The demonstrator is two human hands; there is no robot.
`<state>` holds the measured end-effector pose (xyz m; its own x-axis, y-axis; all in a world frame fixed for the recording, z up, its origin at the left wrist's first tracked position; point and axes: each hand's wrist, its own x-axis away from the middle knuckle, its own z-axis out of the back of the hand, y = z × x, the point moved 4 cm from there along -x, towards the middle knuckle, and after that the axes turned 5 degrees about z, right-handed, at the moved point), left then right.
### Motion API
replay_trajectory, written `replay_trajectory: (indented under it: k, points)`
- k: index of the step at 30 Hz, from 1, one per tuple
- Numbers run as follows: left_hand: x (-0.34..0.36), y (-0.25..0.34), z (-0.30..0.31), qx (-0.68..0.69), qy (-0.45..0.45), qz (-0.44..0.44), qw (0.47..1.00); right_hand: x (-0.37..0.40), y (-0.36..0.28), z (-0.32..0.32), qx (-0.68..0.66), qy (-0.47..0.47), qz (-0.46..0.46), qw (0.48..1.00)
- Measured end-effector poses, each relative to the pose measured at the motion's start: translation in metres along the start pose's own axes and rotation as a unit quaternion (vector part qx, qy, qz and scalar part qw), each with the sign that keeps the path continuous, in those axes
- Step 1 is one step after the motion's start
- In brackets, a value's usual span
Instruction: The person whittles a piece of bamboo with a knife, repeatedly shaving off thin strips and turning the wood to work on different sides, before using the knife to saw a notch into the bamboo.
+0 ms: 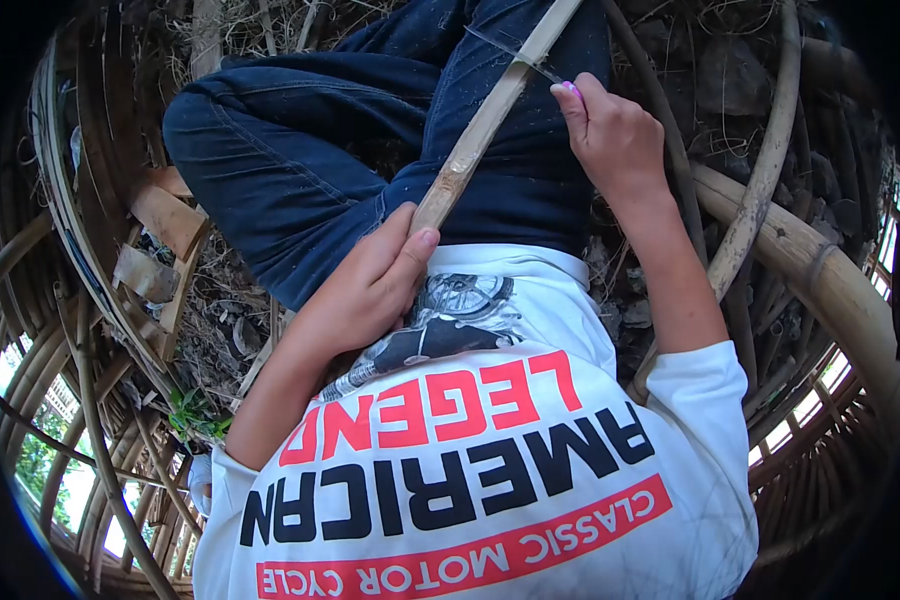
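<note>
A long pale bamboo strip runs slantwise from my waist up over my jeans and past the top edge of the view. My left hand is closed around its near end, close against my shirt. Across the strip, farther up, lies the thin blade of a knife, touching or nearly touching the wood. My right hand is closed on its handle, of which only a bit of pink shows at the thumb; the fingers hide the rest.
Thick bamboo poles lie to my right. On my left are split bamboo slats, a brown offcut and a small green plant. Dry litter covers the ground around my crossed legs.
</note>
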<state>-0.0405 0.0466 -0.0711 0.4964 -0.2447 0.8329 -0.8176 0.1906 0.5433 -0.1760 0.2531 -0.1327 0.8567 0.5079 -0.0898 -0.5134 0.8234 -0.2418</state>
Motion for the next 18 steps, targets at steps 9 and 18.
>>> replay_trajectory:
  k: [9, 18]
  points:
    - [0.0012, 0.0015, -0.0008, 0.019, -0.003, 0.018, 1.0, 0.0016, 0.001, -0.0006, 0.037, 0.001, 0.033, 0.999]
    - [0.0017, -0.0019, -0.0008, 0.026, -0.01, 0.009, 1.0, -0.002, 0.0052, 0.0015, 0.047, 0.009, 0.062, 0.997]
